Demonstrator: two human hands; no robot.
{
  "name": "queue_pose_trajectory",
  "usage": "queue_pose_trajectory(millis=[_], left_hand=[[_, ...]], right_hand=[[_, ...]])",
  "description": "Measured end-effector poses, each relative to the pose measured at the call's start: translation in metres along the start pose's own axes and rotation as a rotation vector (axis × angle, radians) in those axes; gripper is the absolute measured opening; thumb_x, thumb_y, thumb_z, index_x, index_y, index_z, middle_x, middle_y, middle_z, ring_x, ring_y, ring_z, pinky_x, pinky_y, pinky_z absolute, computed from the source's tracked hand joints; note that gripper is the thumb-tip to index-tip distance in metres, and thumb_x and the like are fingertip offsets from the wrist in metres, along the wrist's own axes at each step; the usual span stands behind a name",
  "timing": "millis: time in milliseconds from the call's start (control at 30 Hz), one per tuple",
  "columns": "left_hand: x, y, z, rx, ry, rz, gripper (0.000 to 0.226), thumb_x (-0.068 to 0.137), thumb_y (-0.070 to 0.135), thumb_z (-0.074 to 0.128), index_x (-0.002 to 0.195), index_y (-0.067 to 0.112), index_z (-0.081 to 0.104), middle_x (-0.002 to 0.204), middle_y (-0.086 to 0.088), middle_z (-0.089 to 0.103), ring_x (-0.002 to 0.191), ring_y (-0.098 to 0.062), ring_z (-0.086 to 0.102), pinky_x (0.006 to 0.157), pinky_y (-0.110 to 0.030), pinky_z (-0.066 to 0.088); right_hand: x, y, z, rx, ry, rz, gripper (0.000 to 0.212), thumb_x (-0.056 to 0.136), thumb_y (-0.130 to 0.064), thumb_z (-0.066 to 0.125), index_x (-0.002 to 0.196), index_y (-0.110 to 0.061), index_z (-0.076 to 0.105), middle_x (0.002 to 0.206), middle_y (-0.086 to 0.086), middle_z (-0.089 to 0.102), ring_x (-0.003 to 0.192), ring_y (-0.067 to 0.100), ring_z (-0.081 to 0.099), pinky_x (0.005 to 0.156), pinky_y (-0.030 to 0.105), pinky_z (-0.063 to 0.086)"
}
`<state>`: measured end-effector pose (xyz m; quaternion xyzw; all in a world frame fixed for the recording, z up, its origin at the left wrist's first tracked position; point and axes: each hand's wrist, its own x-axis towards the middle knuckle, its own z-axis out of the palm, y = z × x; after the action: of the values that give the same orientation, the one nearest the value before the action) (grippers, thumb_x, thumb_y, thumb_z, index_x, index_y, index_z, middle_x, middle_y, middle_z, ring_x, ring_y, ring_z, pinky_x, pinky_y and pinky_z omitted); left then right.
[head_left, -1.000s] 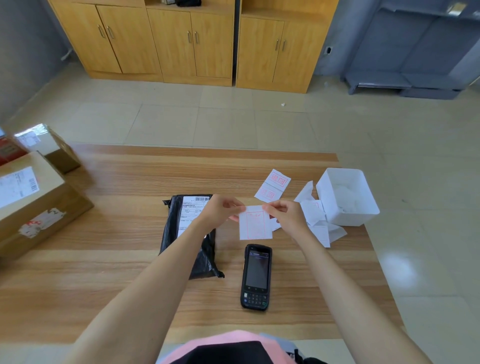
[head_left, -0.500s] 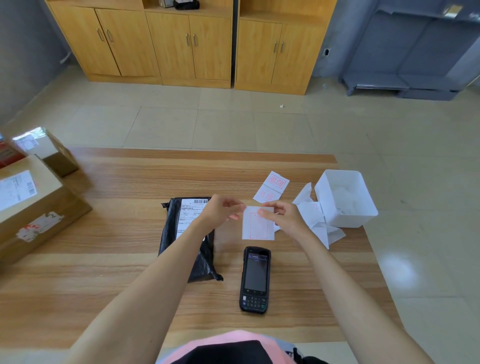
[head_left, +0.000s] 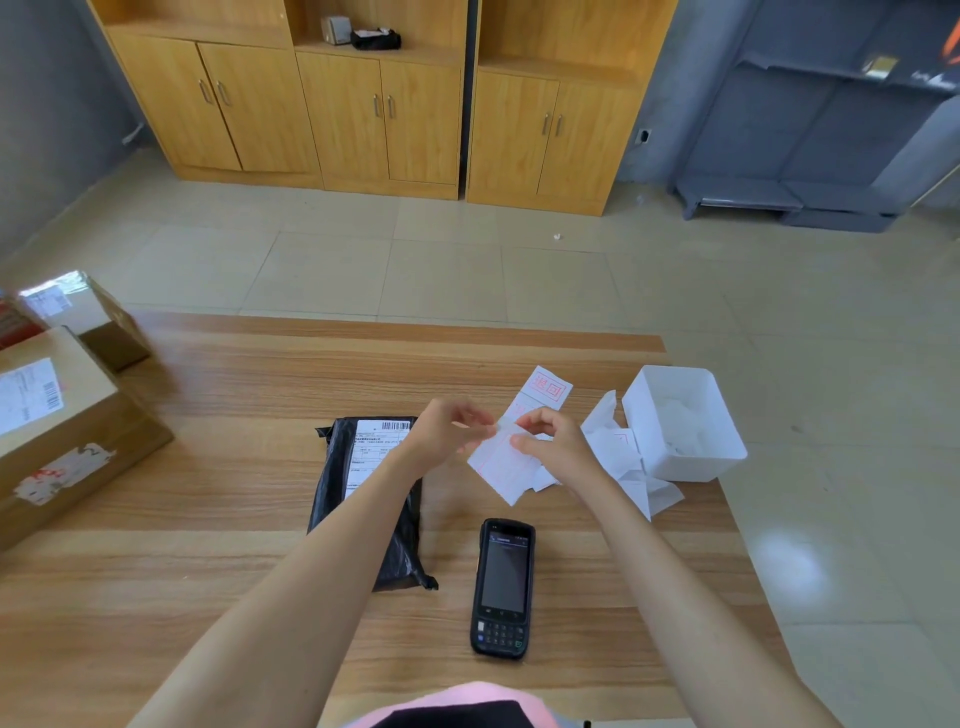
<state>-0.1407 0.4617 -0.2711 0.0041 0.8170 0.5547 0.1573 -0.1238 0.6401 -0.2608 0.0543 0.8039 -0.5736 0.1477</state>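
1. Wooden cabinets (head_left: 337, 114) line the far wall across a tiled floor. Nearer, a wood-grain bench (head_left: 208, 519) carries the work. The black parcel (head_left: 332, 488) lies on it with its long axis running away from the person, and it serves as the landmark below.
2. Just right of the parcel's far end, a white label (head_left: 501, 467) with red print is held above the bench. It hangs tilted, with one corner pointing down.
3. The left grip (head_left: 447, 431) pinches the label's upper left edge. Its fingertips are blurred, so I cannot tell the exact hold.
4. The right grip (head_left: 556, 441) is curled on the label's upper right edge, thumb against fingers. This looks like picking the sticker away from its backing.
5. A handheld scanner (head_left: 503, 587) lies face up to the right of the parcel's near end, below the label.
6. Farther right of the parcel are a red-stamped slip (head_left: 545, 387), loose white papers (head_left: 618, 452) and a white box (head_left: 696, 467).
7. Well to the parcel's left stand cardboard boxes (head_left: 62, 415).
8. If the label is meant for the parcel, the move goes leftward. The parcel lies left of both grips, under the left forearm, so the left grip is nearer. The parcel's printed waybill (head_left: 374, 447) already covers its far half.
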Motion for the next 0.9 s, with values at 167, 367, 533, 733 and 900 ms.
queue_pose_trajectory(millis=[167, 367, 533, 733, 900], left_hand=[[0.005, 0.001, -0.001, 0.085, -0.015, 0.059, 0.011, 0.083, 0.016, 0.072, 0.076, 0.022, 0.067, 0.076, 0.012, 0.064, 0.071, -0.002, 0.056, 0.074, -0.024, 0.044], [0.008, 0.003, -0.005, 0.123, -0.077, 0.093, 0.012, 0.086, 0.017, 0.069, 0.078, 0.025, 0.065, 0.082, 0.006, 0.063, 0.073, -0.005, 0.056, 0.066, -0.022, 0.045], [0.004, 0.009, 0.000, -0.021, -0.124, 0.047, 0.009, 0.090, 0.008, 0.063, 0.086, 0.017, 0.062, 0.085, -0.004, 0.065, 0.073, -0.014, 0.067, 0.074, -0.028, 0.058], [0.002, 0.012, 0.000, -0.118, -0.131, 0.030, 0.005, 0.090, 0.015, 0.066, 0.084, 0.016, 0.065, 0.088, -0.002, 0.065, 0.082, -0.020, 0.070, 0.083, -0.032, 0.057], [0.004, 0.014, 0.000, -0.133, -0.117, 0.053, 0.006, 0.088, 0.012, 0.067, 0.084, 0.015, 0.068, 0.085, -0.002, 0.068, 0.079, -0.015, 0.069, 0.085, -0.033, 0.057]], right_hand=[[0.000, -0.008, 0.004, 0.102, -0.103, 0.070, 0.008, 0.088, -0.011, 0.067, 0.087, -0.014, 0.060, 0.088, -0.001, 0.063, 0.081, 0.009, 0.062, 0.060, 0.013, 0.048], [0.002, -0.010, 0.006, 0.175, -0.134, 0.121, 0.020, 0.093, -0.028, 0.062, 0.096, -0.008, 0.063, 0.086, -0.001, 0.069, 0.075, 0.006, 0.066, 0.069, 0.018, 0.051], [0.005, -0.007, 0.006, 0.284, -0.147, 0.137, 0.020, 0.093, -0.024, 0.061, 0.099, -0.005, 0.062, 0.089, 0.002, 0.070, 0.079, 0.008, 0.067, 0.072, 0.018, 0.053], [0.008, -0.001, 0.004, 0.375, -0.151, 0.142, 0.020, 0.093, -0.020, 0.061, 0.096, -0.002, 0.068, 0.099, 0.013, 0.071, 0.093, 0.017, 0.067, 0.082, 0.020, 0.054], [0.009, -0.002, 0.004, 0.423, -0.132, 0.174, 0.019, 0.094, -0.018, 0.061, 0.099, -0.002, 0.069, 0.093, 0.006, 0.071, 0.086, 0.010, 0.067, 0.075, 0.017, 0.047]])
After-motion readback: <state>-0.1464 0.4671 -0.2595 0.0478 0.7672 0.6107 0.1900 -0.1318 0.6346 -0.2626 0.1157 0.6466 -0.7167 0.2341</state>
